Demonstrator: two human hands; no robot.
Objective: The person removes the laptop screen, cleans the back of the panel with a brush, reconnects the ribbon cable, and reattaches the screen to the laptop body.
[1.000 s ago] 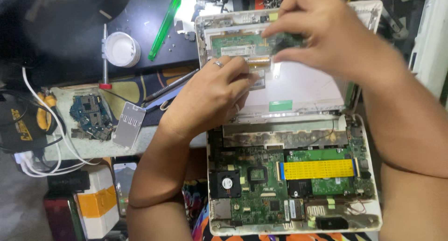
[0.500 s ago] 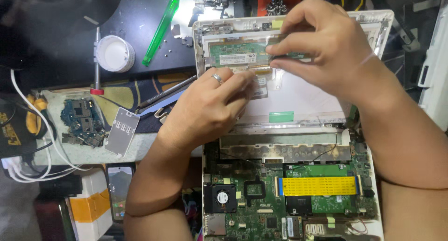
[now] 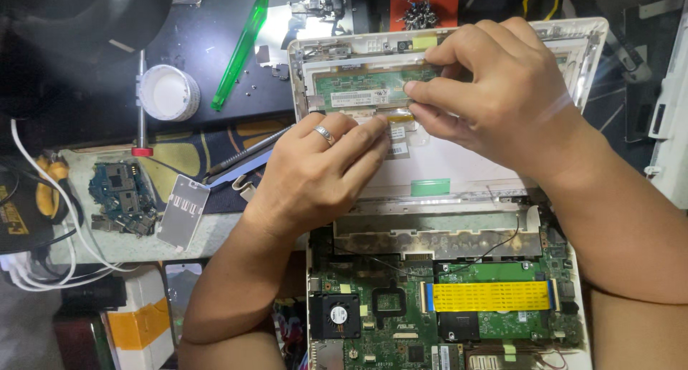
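An opened white laptop (image 3: 582, 47) lies on the bench, its lid panel at the far side and its green motherboard (image 3: 380, 320) near. The left hand (image 3: 315, 173) lies flat on the panel, ring on one finger, fingertips together and pressing just below the narrow green circuit strip (image 3: 358, 89). The right hand (image 3: 494, 90) reaches in from the right — thumb and forefinger pinched on the strip's right end, near the amber tape (image 3: 400, 116). Both hands crowd the panel's far edge; the near half of the panel is open. Left of the laptop lie a green pry tool (image 3: 240, 51), a white round lid (image 3: 168, 92) and a small blue circuit board (image 3: 118, 194) — well apart from the hands. A yellow ribbon cable (image 3: 491, 296) crosses the motherboard.
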